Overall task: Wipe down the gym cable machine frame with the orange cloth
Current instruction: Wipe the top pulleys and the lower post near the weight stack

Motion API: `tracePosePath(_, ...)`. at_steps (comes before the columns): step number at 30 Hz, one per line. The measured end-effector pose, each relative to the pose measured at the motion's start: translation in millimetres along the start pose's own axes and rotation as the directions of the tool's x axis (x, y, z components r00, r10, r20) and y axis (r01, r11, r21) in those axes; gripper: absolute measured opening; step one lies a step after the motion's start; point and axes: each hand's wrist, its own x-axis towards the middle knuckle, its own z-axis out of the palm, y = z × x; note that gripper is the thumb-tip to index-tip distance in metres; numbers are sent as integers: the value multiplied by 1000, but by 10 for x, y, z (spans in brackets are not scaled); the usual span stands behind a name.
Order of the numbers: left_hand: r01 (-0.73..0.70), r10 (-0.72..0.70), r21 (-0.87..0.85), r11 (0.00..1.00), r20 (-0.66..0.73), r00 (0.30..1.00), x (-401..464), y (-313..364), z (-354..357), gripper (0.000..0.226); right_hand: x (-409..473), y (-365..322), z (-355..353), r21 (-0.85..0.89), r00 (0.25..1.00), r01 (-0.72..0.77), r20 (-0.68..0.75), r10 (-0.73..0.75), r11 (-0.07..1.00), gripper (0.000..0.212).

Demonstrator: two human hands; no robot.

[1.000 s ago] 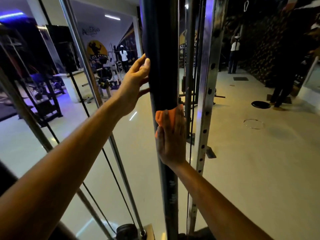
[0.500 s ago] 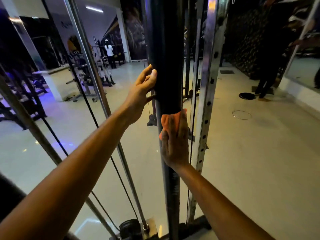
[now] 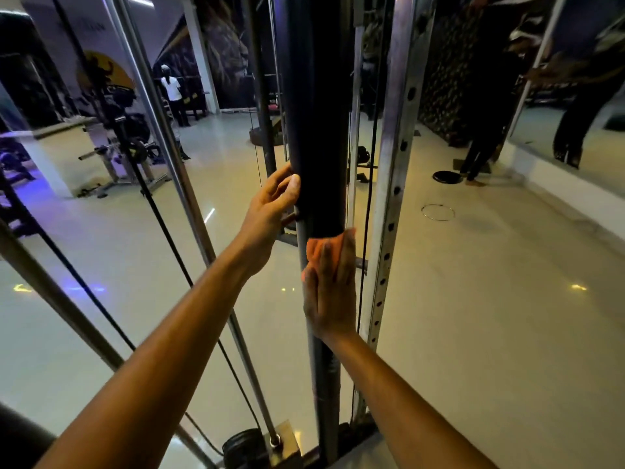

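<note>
Right hand (image 3: 329, 292) presses orange cloth (image 3: 319, 247) flat against black post (image 3: 316, 130)

A pale glossy floor (image 3: 473, 316) spreads across the gym. On it to the right lie a thin metal ring (image 3: 438, 211) and, farther back, a dark weight plate (image 3: 447, 177), with a person in dark clothes (image 3: 480, 143) standing just beside the plate. Along the far right runs a mirror (image 3: 575, 96). At the back left, a person in a white top (image 3: 171, 91) stands near benches and weights (image 3: 125, 143). A lion mural (image 3: 230, 52) covers the rear wall.
</note>
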Motion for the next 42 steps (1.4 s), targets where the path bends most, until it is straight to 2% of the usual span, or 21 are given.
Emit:
tracePosePath(3,17,-17,-17,1000,-20,1000,-90,-118,30,56,-276,32,24,45,994,-88,63,85,995,94)
tracePosePath(9,15,-15,3,1000,-12,1000,-110,-191,46,61,613,-181,-88,103,989,-103,-91,112,989,70)
tracePosePath(11,9,-9,6,1000,-21,1000,-99,-205,47,60,686,-168,-95,67,993,-59,-96,66,996,74)
tracePosePath(13,5,-5,11,1000,-25,1000,-106,-230,61,60,473,-57,-39,-8,999,-14,-47,13,1000,87)
tracePosePath(18,62,-61,7,998,-53,997,-211,-378,132,62,-606,205,91,-124,975,-127,164,147,984,97)
tracePosePath(21,102,-102,7,995,-56,993,-278,-459,151,70,-486,155,91,-140,985,-96,128,115,985,95)
tracePosePath(25,117,-116,19,993,-43,992,-250,-522,114,72,162,-6,9,-114,999,-37,29,40,993,83)
tracePosePath(27,119,-117,35,992,-56,992,-238,-546,118,73,268,-3,-8,-101,1000,1,9,0,995,85)
tracePosePath(31,102,-99,35,994,-76,992,-293,-613,191,61,-149,210,-18,-77,991,64,125,-54,995,101)
tracePosePath(36,156,-151,33,987,-110,982,-451,-709,312,60,-840,479,-88,-63,950,5,313,15,998,100)
tracePosePath(39,192,-185,32,981,-147,972,-529,-774,390,58,-724,470,-120,-24,947,-16,319,23,1000,98)
tracePosePath(42,210,-200,31,977,-193,960,-553,-869,462,47,-415,386,-148,45,965,-29,262,16,999,94)
